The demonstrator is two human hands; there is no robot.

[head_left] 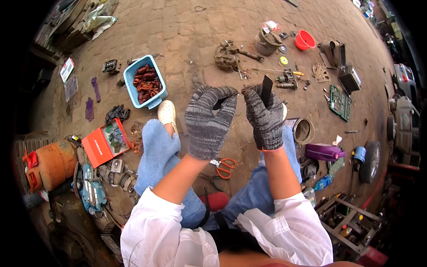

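I take the blue tub (154, 103) as my landmark, since I am working this from far off. The black strip (267, 89) is to the right of the tub, raised above the ground in the right hand (265, 118). That hand's gloved thumb and fingers are folded together on the strip, and its dark end stands up past them. The left hand (210, 122) is between the tub and the strip, thumb and forefinger brought together at their tips with a small gap inside the loop they make. Those tips almost meet the right hand's — whether they pinch something fine, I can't tell.

For close work like this, I judge it best to let the right hand act as the clamp and give the small moves to the left. Knit gloves dull the touch, so I want the very tips doing the pinching, square to each other and in plain sight. I can't tell whether the strip has a sharp edge; I treat it as if it does and hold the left fingertips clear. Resting the forearms on the thighs, to the right of the tub and nearer the body, should take out any shake. The orange-handled scissors (218, 163) lie that way too, and a tiny piece let slip could easily get lost around them — so a light, unhurried pinch suits best.
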